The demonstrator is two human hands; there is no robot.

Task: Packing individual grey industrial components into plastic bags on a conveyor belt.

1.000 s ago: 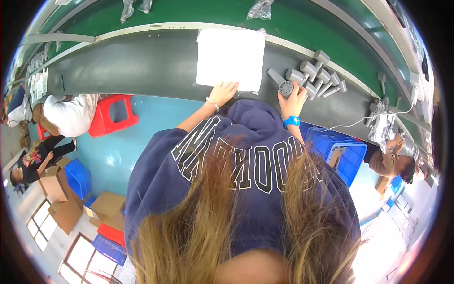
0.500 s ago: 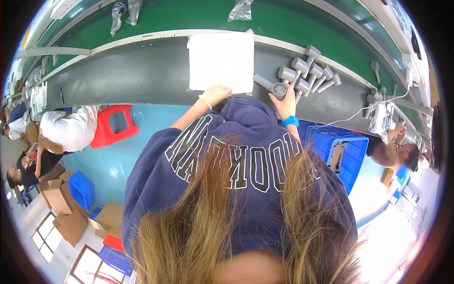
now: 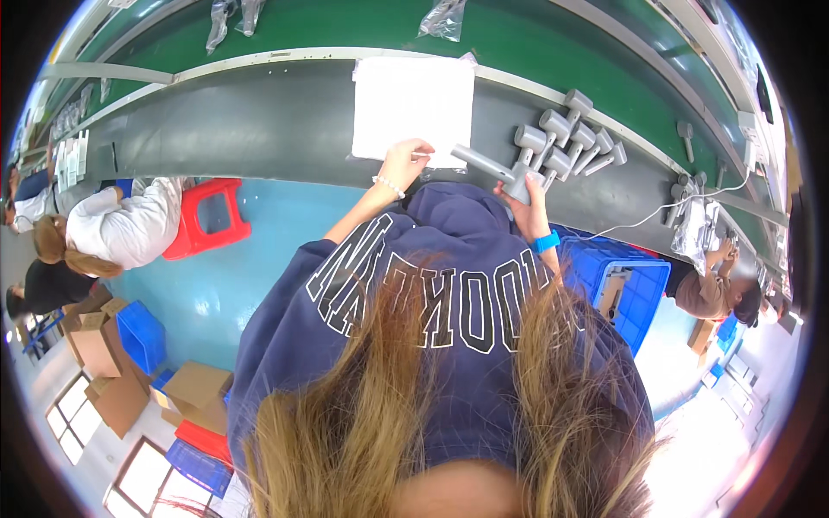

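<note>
Since the earlier frame, our gray handheld device turns its grille away from the head view. The fingers of our right hand grasp it by the near edge of the desk; our left hand curls over the white sheet, whether pinching something we cannot tell.

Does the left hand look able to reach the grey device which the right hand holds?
Probably yes: the grey device points its handle toward the left hand, and no obstacle shows between them.
</note>
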